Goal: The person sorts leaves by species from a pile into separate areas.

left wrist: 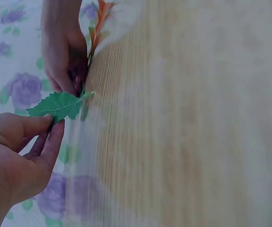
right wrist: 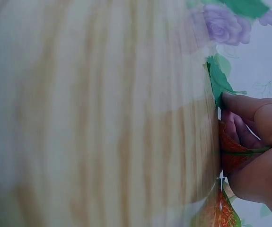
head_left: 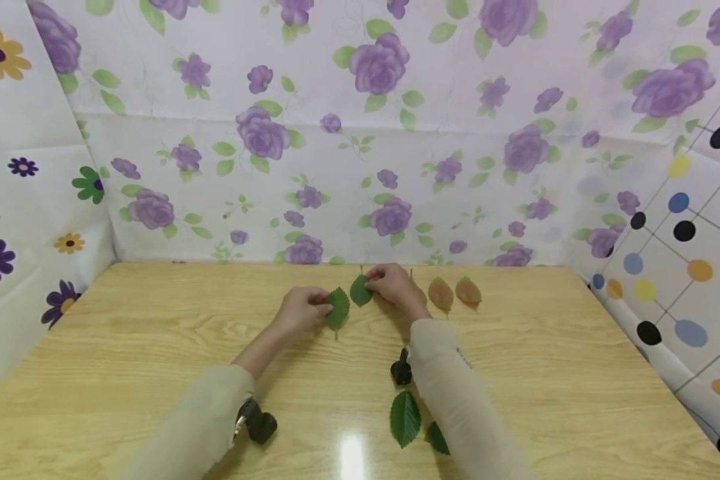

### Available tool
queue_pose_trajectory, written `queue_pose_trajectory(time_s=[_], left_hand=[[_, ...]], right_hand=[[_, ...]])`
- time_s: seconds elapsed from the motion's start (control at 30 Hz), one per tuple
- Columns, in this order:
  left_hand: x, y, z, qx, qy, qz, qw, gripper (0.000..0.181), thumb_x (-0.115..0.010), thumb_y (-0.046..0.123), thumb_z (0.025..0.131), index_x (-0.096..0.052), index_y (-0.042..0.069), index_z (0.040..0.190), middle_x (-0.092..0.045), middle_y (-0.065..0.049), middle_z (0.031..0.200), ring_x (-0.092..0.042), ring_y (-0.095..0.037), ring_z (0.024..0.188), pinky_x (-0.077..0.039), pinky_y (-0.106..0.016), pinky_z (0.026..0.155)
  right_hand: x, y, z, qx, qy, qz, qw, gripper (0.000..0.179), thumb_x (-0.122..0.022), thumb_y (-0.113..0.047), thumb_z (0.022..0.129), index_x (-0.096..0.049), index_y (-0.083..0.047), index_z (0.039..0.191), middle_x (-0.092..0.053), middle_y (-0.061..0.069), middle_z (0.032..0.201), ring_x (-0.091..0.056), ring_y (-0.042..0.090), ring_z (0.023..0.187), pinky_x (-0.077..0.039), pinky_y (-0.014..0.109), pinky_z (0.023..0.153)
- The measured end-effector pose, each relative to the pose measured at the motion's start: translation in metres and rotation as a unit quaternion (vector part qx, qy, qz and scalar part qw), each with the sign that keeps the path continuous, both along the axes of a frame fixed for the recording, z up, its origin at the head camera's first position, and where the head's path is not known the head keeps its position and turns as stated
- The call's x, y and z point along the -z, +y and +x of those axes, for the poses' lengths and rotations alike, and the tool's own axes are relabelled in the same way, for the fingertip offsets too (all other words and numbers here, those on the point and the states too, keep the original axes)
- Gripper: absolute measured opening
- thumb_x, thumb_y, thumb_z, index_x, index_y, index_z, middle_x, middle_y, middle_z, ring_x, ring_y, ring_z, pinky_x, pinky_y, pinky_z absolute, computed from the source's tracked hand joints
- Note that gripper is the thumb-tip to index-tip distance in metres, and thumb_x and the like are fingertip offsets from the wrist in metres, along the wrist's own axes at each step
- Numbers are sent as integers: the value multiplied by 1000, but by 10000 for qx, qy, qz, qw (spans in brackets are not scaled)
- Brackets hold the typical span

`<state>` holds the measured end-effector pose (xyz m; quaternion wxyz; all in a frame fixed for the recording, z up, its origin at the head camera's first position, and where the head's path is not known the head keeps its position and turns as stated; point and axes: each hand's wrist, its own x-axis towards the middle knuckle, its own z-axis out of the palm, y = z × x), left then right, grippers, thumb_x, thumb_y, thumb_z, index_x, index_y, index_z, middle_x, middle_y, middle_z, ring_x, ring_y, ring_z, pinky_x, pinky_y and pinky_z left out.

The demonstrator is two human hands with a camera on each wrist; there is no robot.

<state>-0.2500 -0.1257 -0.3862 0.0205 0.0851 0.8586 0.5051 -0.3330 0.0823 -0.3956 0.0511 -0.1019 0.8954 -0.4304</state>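
Between thumb and fingers, my left hand point(head_left: 300, 310) pinches a green serrated leaf point(head_left: 339, 308), its stem pointing toward me. The left wrist view shows this leaf point(left wrist: 55, 105) held up off the table. Just right of it, near the table's back edge, my right hand point(head_left: 392, 283) pinches the right side of a second green leaf point(head_left: 360, 291), whose stem points to the back. In the right wrist view the thumb lies on that leaf point(right wrist: 217, 78). A reddish-brown leaf point(head_left: 419, 295) is partly hidden behind the right hand.
Two more reddish-brown leaves point(head_left: 441, 293) continue the row to the right. Nearer me on the wooden table point(head_left: 546, 373) lie a dark green leaf point(head_left: 405, 419) and another green leaf point(head_left: 437, 439), partly covered by the right sleeve. Flowered sheeting point(head_left: 336, 167) stands behind the table.
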Motion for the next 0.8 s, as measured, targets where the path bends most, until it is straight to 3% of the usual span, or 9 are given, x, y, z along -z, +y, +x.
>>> queue_pose_trajectory(time_s=[0.2, 0.33, 0.53, 0.8], left_hand=[[6, -6, -35, -295, -260, -145, 9991, 27, -62, -3, 91, -60, -11, 117, -63, -19, 103, -60, -30, 98, -52, -33, 85], [5, -9, -50, -380, -311, -333, 9982, 30, -61, -3, 92, -58, -11, 121, -61, -21, 108, -57, -33, 104, -51, -34, 89], [7, -9, -58, -551, -189, -483, 9971, 31, -64, 0, 91, -59, -11, 119, -61, -21, 107, -57, -33, 103, -51, -35, 88], [14, -1, -56, -601, 46, -591, 9964, 27, -65, 0, 90, -63, -10, 115, -64, -21, 105, -59, -33, 102, -49, -39, 91]], right_hand=[[2, 0, 0, 41, -35, -42, 10000, 16, -68, -8, 90, -69, -1, 104, -67, 9, 94, -61, 21, 87, -49, 30, 76], [0, -1, 0, 87, -24, -45, 9999, 14, -68, -8, 90, -69, -2, 103, -67, 8, 93, -60, 20, 87, -49, 30, 77], [0, -5, 0, 47, 47, -83, 9999, 13, -68, -8, 90, -69, -1, 101, -66, 7, 92, -60, 20, 86, -50, 29, 78], [1, -4, -1, 90, 205, 134, 9997, 12, -68, -8, 89, -70, -1, 99, -68, 8, 91, -62, 21, 88, -49, 31, 81]])
